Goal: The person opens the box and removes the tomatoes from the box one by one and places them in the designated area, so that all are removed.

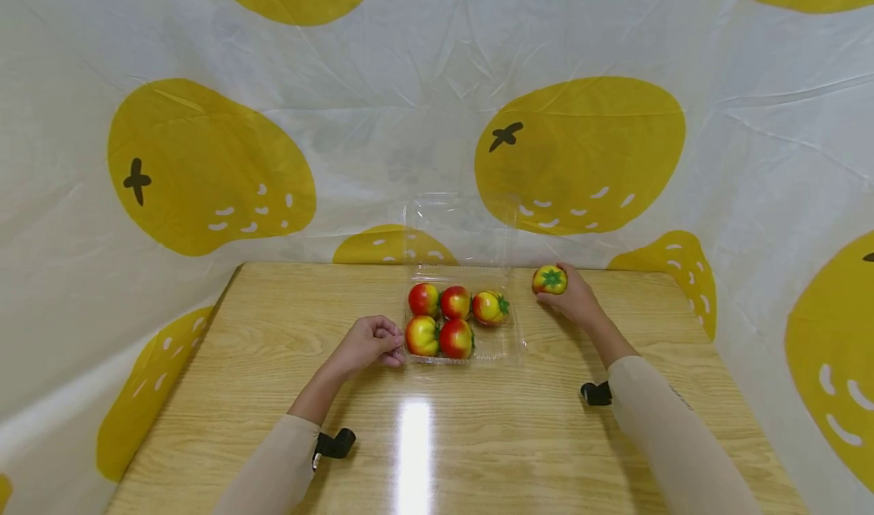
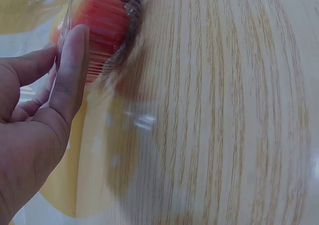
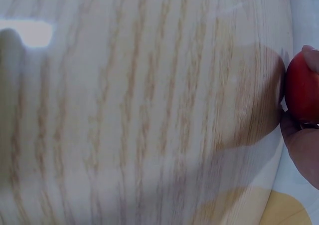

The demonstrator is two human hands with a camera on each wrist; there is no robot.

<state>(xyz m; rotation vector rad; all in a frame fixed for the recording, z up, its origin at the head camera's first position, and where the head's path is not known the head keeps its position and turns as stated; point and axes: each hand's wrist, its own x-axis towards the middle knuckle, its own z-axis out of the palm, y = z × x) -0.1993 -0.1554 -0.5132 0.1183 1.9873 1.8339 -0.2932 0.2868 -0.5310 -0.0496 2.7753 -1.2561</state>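
A clear plastic clamshell container (image 1: 497, 348) lies on the table with its lid (image 1: 460, 230) raised at the back. Several red-and-yellow fruits (image 1: 456, 339) with green leafy tops sit inside it in two rows. The front right spot of the container holds no fruit. My left hand (image 1: 369, 344) pinches the container's left wall between thumb and fingers, also visible in the left wrist view. To the right of the container, my right hand (image 1: 576, 299) grips another red-and-yellow fruit (image 1: 549, 280), its green top facing the head camera. The right wrist view shows only its red side (image 3: 301, 90).
The wooden table (image 1: 519, 439) carries a bright light reflection near its front. A white curtain (image 1: 382, 151) printed with large yellow fruits hangs behind and along both sides. Black camera mounts (image 1: 334, 444) sit on both wrists.
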